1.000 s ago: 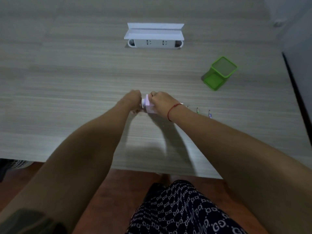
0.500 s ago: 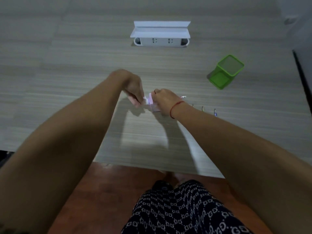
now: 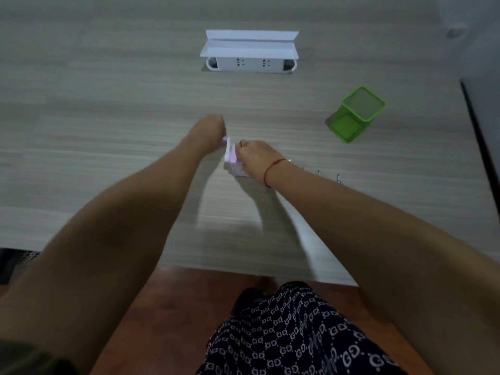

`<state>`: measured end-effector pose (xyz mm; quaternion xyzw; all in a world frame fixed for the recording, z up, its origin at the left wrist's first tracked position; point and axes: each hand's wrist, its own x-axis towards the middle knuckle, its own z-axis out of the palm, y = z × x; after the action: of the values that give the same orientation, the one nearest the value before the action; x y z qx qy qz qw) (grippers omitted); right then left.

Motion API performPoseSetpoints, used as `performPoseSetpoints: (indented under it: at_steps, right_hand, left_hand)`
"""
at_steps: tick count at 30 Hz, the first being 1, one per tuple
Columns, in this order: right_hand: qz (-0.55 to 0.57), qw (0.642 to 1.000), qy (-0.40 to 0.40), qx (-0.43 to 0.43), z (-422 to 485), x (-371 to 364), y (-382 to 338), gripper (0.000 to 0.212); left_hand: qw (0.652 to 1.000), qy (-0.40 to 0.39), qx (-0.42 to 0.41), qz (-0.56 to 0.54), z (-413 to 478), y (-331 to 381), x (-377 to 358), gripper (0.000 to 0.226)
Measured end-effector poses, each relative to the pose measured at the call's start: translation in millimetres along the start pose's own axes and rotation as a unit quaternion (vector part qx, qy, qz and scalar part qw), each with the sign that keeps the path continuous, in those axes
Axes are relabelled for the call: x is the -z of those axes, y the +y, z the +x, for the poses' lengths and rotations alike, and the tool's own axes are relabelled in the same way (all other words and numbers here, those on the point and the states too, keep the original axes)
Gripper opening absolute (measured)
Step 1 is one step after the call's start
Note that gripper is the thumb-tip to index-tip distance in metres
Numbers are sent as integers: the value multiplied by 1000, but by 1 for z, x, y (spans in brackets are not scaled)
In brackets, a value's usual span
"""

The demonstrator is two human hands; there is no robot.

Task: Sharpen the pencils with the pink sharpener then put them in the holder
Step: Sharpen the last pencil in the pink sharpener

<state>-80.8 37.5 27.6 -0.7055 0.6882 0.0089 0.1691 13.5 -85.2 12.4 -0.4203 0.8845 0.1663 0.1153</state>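
The pink sharpener (image 3: 232, 157) stands on the table's middle. My right hand (image 3: 255, 158) curls over its body from the right and holds it down. My left hand (image 3: 211, 131) is at its left end, fingers curled round the small crank handle. To the right, only the ends of three pencils (image 3: 318, 173) show past my right forearm; the rest is hidden. The green mesh holder (image 3: 356, 112) stands upright at the far right, apart from both hands.
A white power strip box (image 3: 250, 54) with its lid flipped up sits at the back of the wood-grain table (image 3: 108, 131). The table's near edge runs just above my lap. A dark wall edge borders the right side.
My left hand has circled at the sharpener's left end, lifting up and then settling beside it again. My right hand has stayed on the sharpener.
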Motion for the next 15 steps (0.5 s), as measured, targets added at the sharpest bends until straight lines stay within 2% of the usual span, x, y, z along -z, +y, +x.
performPoseSetpoints:
  at_steps: [2,4,7,9,10,11,13,15]
  right_hand:
    - [5,1000,0,-8,2,0,0,34]
    - [8,1000,-4,-11,2,1,0,35]
    - [24,1000,-5,-11,3,3,-3,34]
    - [26,1000,-5,-6,2,3,-6,33]
    - [26,1000,-4,-8,2,3,-6,33]
    - [27,1000,-3,-10,2,4,-6,32]
    - [31,999,0,-10,1,2,-4,27]
    - [32,999,7,-9,2,1,-5,29]
  left_hand:
    - [997,-73,10,-7,-1,0,26,10]
    - [978,-192,56,-56,-5,-1,40,7]
    - [904,-359,130,-191,-22,-1,12,14]
    - [899,-387,128,-158,-28,-1,-18,14]
    - [917,-356,125,-128,-25,-1,-31,17]
    - [944,-284,130,-108,-18,-4,-41,21]
    - [983,-123,124,-57,-9,-6,-44,10]
    - [995,-32,95,5,-3,-3,-34,17]
